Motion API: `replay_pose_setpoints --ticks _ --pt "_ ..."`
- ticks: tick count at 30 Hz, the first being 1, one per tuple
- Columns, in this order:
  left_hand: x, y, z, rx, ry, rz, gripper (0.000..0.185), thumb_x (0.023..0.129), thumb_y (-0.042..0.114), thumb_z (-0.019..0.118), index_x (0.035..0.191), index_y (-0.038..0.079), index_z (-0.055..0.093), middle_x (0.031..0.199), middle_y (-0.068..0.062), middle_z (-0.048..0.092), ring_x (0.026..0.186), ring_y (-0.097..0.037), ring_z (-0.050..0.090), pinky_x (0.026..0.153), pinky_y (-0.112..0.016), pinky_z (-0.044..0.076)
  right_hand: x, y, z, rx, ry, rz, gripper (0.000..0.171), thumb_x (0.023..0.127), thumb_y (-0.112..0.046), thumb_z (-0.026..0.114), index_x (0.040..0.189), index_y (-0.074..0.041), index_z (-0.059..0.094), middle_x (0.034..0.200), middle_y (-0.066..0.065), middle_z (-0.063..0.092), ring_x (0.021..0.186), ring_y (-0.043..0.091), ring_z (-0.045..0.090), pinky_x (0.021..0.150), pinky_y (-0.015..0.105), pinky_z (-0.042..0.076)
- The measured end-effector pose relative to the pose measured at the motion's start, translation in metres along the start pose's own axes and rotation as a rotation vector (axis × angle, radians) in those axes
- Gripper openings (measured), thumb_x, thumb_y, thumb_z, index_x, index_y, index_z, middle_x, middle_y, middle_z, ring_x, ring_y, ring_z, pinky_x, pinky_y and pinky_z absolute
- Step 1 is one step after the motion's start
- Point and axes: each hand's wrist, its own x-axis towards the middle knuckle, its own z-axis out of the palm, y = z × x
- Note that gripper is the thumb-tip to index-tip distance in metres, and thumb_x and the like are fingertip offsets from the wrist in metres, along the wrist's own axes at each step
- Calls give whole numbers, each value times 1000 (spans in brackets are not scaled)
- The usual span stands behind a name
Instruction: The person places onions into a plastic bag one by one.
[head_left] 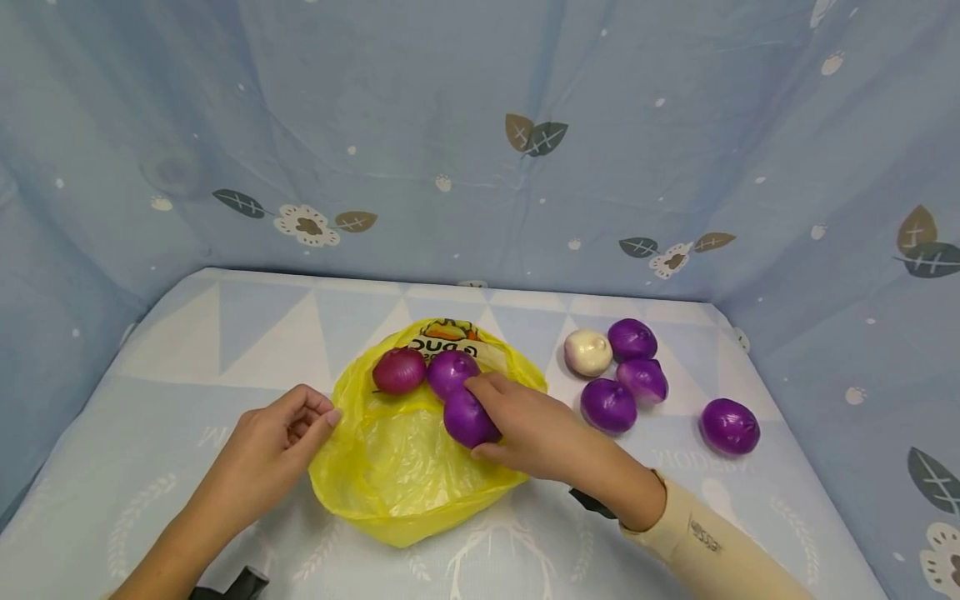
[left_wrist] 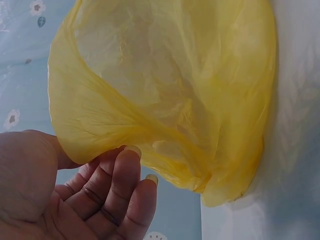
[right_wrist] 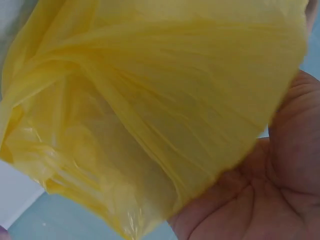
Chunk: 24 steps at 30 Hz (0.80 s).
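Observation:
A yellow plastic bag (head_left: 390,475) lies with its mouth spread wide on the table. My left hand (head_left: 273,450) pinches the bag's left rim between thumb and fingers; the left wrist view shows the film (left_wrist: 100,115) caught there. Over the bag's right side, my right hand (head_left: 536,425) grips a purple onion (head_left: 468,418). Inside the bag, toward the back, sit a reddish onion (head_left: 399,371) and another purple onion (head_left: 452,372). In the right wrist view the bag's wall (right_wrist: 200,100) hides that hand's fingers and the onion; mostly the palm (right_wrist: 240,205) shows.
Right of the bag stand a pale, whitish onion (head_left: 588,352) and purple onions (head_left: 609,406) in a cluster. One more purple onion (head_left: 729,427) lies apart near the table's right edge. A patterned blue cloth (head_left: 450,150) hangs behind the table (head_left: 255,333).

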Motion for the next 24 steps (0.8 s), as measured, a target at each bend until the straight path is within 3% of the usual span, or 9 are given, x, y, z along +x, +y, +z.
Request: replay_pose_setpoints --ticks 7,13,24 --pt "1 1 -1 4 -2 -1 7 105 20 66 106 13 65 86 4 64 72 -13 56 63 -24 50 6 -1 7 -44 -12 32 76 91 -35 85 150 -8 45 142 13 56 124 28 61 103 44 52" --pt "0 0 -2 15 8 8 4 105 17 66 105 14 65 85 5 64 72 -13 57 63 -24 51 8 3 11 -59 12 40 70 89 -37 86 142 -11 49 131 9 61 108 26 67 94 43 56" --pt "1 0 -2 3 -7 -4 8 105 20 67 107 13 66 86 5 64 72 -12 56 62 -24 50 11 7 15 -95 16 64 69 91 -34 84 147 -11 51 130 12 59 93 31 69 84 44 59"
